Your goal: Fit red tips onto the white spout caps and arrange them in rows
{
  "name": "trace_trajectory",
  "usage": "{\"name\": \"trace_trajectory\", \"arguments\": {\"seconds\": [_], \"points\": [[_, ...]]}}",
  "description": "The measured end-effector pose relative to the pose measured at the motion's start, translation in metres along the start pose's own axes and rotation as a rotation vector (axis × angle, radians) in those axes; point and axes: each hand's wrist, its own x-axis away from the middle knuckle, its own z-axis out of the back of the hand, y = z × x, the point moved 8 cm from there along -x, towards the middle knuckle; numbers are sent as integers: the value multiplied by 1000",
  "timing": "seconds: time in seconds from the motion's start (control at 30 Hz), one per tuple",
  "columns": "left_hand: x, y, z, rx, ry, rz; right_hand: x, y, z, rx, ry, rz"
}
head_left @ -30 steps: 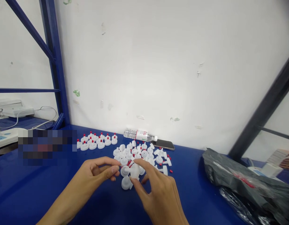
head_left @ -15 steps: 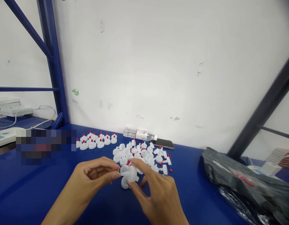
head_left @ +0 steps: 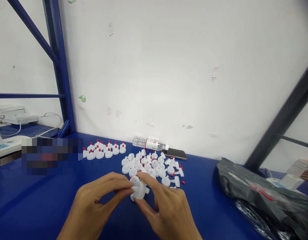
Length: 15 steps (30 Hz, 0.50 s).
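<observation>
Between my two hands is a white plastic nozzle cap (head_left: pixel 140 192), with its narrow spout toward the left. My right hand (head_left: pixel 166 203) grips its wide base between thumb and fingers. The thumb and forefinger of my left hand (head_left: pixel 106 196) are pinched around the spout; whether a red tip is under them I cannot make out. Behind my hands lies a loose pile of white nozzle caps (head_left: pixel 154 163), with small red tips (head_left: pixel 183 182) scattered among them. To the left, several nozzle caps with red tips (head_left: pixel 100 154) stand upright in a group.
A clear water bottle (head_left: pixel 150 143) lies along the wall, beside a dark phone (head_left: pixel 176 153). Grey plastic bags (head_left: pixel 256 190) are heaped at the right of the blue table (head_left: pixel 204 206). A white power strip (head_left: pixel 11 143) with cables is at the far left, near the blue frame (head_left: pixel 61 66).
My left hand has moved slightly right, and its fingers now close over the spout. The held nozzle cap has tilted a little. The whole view has shifted slightly.
</observation>
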Motion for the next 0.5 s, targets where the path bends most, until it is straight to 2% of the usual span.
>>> {"name": "trace_trajectory", "arguments": {"seconds": [0.07,0.13,0.3,0.37,0.5], "points": [[2,3,1,-27,33,-38,0,-1,1,4,4,8],[3,3,1,-9,60,-12,0,-1,1,10,-1,12],[2,-19,-1,166,25,289,3,5,3,17,30,-68],[1,-25,-1,244,18,362,4,6,3,-41,51,-99],[-3,-24,-2,269,-3,309,5,2,4,-59,56,-87]]}}
